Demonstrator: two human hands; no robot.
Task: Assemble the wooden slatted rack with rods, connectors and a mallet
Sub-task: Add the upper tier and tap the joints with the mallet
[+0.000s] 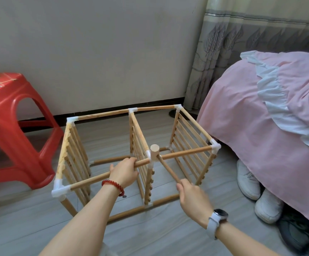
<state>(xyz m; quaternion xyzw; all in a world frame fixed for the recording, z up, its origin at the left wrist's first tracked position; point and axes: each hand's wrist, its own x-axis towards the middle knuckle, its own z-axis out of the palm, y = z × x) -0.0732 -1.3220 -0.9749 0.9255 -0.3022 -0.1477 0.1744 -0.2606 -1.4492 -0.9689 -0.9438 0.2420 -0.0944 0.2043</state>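
Note:
The wooden slatted rack [102,115] stands on the floor as a box of rods, white connectors and three slatted panels. My left hand [125,171] grips the near top rod [92,180], just left of the middle white connector [148,156]. My right hand [193,194] holds the handle of a wooden mallet [154,150]. The mallet's cylindrical head sits right on that middle connector at the near top edge. The handle slants down to my right hand.
A red plastic stool [11,122] stands to the left of the rack. A bed with a pink cover [260,126] is close on the right, with white shoes [249,182] under it. A wall and curtain lie behind. Grey floor shows in front.

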